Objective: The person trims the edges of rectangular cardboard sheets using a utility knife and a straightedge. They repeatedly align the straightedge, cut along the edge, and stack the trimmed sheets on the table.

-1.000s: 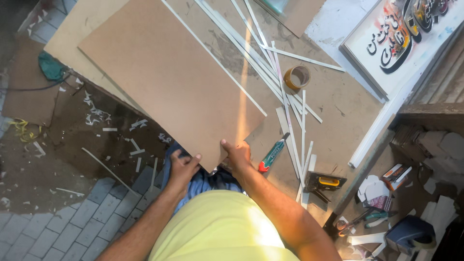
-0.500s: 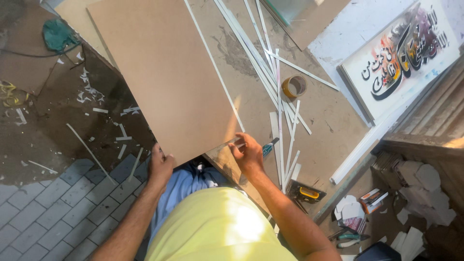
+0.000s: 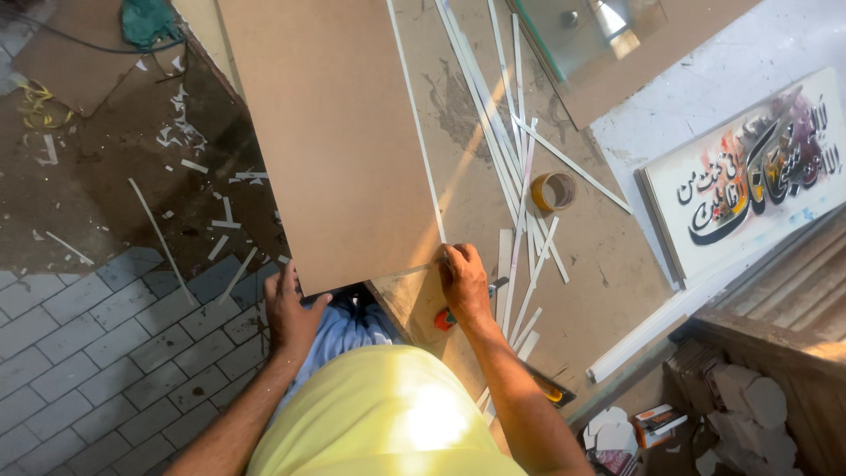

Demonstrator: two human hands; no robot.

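Head view: large brown board (image 3: pixel 339 132) lies flat, long side running up out of frame, its near end hanging past the edge of the worktable (image 3: pixel 608 264) over the floor

Left hand (image 3: pixel 289 308) at the board's near left corner, fingers curled up under the edge, thumb out to the side; grips the corner from below

Right hand (image 3: pixel 463 280) at the near right corner, palm down, fingers pressed together on the board edge where it meets the table. Can't tell if the fingertips pinch the thin white strip (image 3: pixel 414 132) that runs along the board's right edge

Near edge of the board sits just in front of the person's knees, blue trousers (image 3: pixel 348 322) visible right beneath it, yellow shirt (image 3: pixel 388 414) below

On the table right of the board: bundle of thin white strips (image 3: pixel 502 150) fanned out lengthwise, a few short offcuts near the right hand. Roll of tape (image 3: pixel 553 190) lies among the strips, well apart from both hands. Tool with a red and green handle (image 3: pixel 446 317) lies just below the right wrist, mostly covered by it. Yellow-and-black tool (image 3: pixel 551 392) at the table's near edge, beside the right forearm

Top right: pane of glass (image 3: pixel 599 35) on another brown sheet. Right side: framed calligraphy panel (image 3: pixel 749 176) lying on a white surface, long white profile (image 3: pixel 652 330) below it

Left: dark floor (image 3: pixel 106 185) littered with white scraps, grey paving (image 3: pixel 88 353) nearer, green cloth (image 3: pixel 145 19) at the top edge
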